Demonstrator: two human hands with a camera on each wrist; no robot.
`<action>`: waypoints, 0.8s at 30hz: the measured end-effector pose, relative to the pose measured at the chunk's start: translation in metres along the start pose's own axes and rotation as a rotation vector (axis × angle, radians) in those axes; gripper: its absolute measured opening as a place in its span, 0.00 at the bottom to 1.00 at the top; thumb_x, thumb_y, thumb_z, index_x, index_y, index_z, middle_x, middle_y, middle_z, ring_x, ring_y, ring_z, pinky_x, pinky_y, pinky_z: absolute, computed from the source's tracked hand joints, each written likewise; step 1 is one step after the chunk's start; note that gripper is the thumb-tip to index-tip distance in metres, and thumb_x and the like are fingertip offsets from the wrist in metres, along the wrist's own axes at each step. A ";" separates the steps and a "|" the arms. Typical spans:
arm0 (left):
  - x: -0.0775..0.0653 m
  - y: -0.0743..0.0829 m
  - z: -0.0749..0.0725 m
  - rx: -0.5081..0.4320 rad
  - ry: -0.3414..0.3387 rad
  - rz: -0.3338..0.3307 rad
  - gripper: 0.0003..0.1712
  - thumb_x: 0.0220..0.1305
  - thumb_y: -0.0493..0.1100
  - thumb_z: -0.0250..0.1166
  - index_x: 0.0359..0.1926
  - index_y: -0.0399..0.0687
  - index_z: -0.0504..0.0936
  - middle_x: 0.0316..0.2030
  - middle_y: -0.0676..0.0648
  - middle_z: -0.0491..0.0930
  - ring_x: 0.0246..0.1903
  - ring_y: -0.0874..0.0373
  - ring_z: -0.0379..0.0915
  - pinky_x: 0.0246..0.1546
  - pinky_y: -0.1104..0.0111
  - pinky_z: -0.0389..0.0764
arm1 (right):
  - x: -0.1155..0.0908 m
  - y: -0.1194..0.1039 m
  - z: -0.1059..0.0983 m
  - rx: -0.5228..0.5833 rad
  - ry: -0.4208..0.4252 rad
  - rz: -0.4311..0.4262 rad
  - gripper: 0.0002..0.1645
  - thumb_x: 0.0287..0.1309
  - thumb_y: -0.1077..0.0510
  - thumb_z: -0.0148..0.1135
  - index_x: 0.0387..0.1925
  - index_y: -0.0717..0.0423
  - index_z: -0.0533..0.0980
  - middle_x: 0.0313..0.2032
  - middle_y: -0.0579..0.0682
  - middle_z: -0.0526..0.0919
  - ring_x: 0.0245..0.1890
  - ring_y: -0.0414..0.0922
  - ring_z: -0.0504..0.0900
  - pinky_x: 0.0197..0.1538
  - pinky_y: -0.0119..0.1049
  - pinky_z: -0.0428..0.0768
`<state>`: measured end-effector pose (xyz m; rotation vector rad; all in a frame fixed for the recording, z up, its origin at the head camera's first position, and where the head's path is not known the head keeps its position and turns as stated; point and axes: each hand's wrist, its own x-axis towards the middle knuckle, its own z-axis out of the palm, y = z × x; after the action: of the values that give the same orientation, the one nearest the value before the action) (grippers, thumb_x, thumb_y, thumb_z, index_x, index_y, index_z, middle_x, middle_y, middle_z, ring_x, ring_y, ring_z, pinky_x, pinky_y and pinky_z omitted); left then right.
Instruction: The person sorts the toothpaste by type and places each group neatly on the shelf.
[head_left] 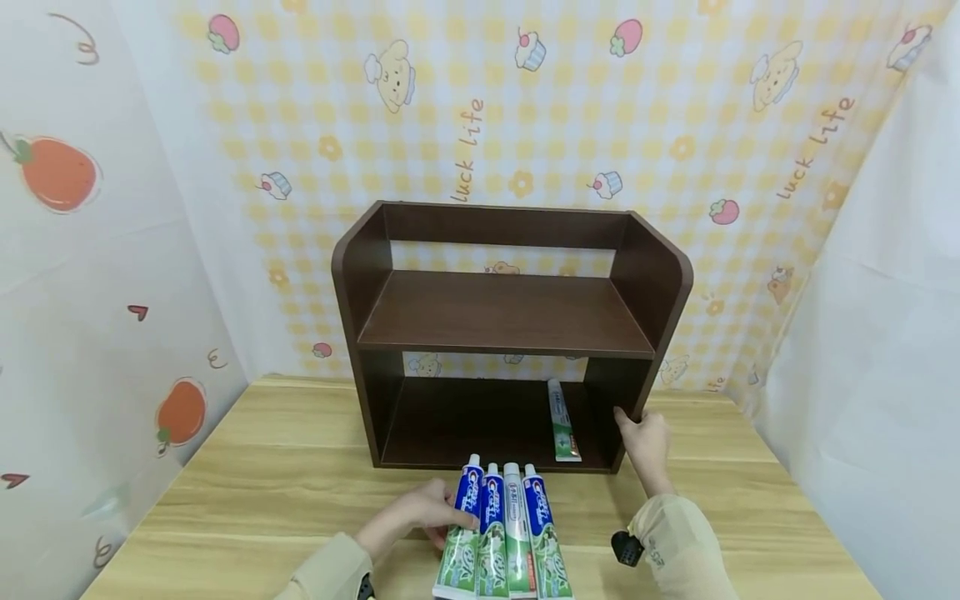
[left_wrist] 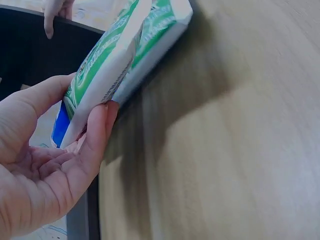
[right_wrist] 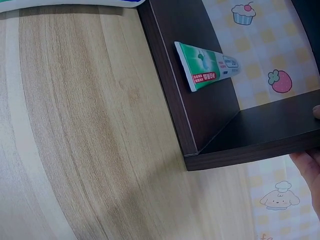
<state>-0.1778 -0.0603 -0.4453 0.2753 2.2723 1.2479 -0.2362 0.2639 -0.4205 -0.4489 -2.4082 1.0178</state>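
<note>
My left hand (head_left: 427, 507) holds the leftmost of several toothpaste tubes (head_left: 459, 550), a blue and green one, thumb on one face and fingers on the other. Alongside it lie another blue and green tube (head_left: 492, 533), a white and green tube (head_left: 516, 525) and a blue and green tube (head_left: 547, 542), caps toward the shelf. In the left wrist view the held tube (left_wrist: 102, 70) is tilted over the table. My right hand (head_left: 647, 442) grips the right side panel of the dark brown shelf (head_left: 510, 312), thumb inside. One white and green toothpaste tube (head_left: 564, 425) lies on its lower board, at the right.
The two-tier shelf stands at the back of the wooden table (head_left: 292, 450). A patterned wall covering (head_left: 480, 108) hangs behind it and shows through the open back. White printed sheets (head_left: 90, 275) line the sides.
</note>
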 end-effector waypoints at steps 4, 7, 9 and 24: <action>0.000 0.010 -0.002 -0.009 -0.022 0.011 0.14 0.49 0.44 0.69 0.22 0.38 0.77 0.18 0.47 0.80 0.12 0.64 0.72 0.16 0.72 0.80 | 0.000 0.000 -0.002 0.003 0.004 -0.003 0.23 0.51 0.55 0.63 0.09 0.63 0.68 0.08 0.49 0.68 0.13 0.43 0.62 0.17 0.33 0.62; -0.001 0.016 -0.002 -0.024 -0.044 0.035 0.14 0.50 0.44 0.68 0.22 0.38 0.76 0.18 0.47 0.80 0.12 0.64 0.72 0.17 0.72 0.80 | -0.001 -0.001 -0.003 0.006 -0.006 -0.004 0.23 0.51 0.55 0.62 0.10 0.64 0.69 0.08 0.49 0.69 0.12 0.43 0.63 0.17 0.33 0.62; -0.001 0.020 -0.002 -0.038 -0.061 0.052 0.13 0.51 0.44 0.68 0.23 0.38 0.76 0.19 0.47 0.80 0.13 0.64 0.71 0.17 0.73 0.80 | -0.001 -0.001 -0.002 0.011 -0.018 -0.004 0.23 0.52 0.55 0.61 0.10 0.65 0.70 0.08 0.49 0.69 0.11 0.42 0.63 0.16 0.32 0.62; -0.004 0.056 -0.001 -0.072 -0.077 0.129 0.13 0.52 0.44 0.67 0.26 0.37 0.78 0.18 0.49 0.80 0.11 0.65 0.70 0.19 0.68 0.82 | -0.001 0.000 -0.001 0.049 -0.011 -0.021 0.21 0.51 0.56 0.62 0.10 0.66 0.70 0.07 0.46 0.66 0.10 0.41 0.61 0.15 0.32 0.62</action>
<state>-0.1795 -0.0317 -0.3970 0.4416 2.1688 1.3566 -0.2346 0.2638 -0.4208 -0.4014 -2.3867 1.0705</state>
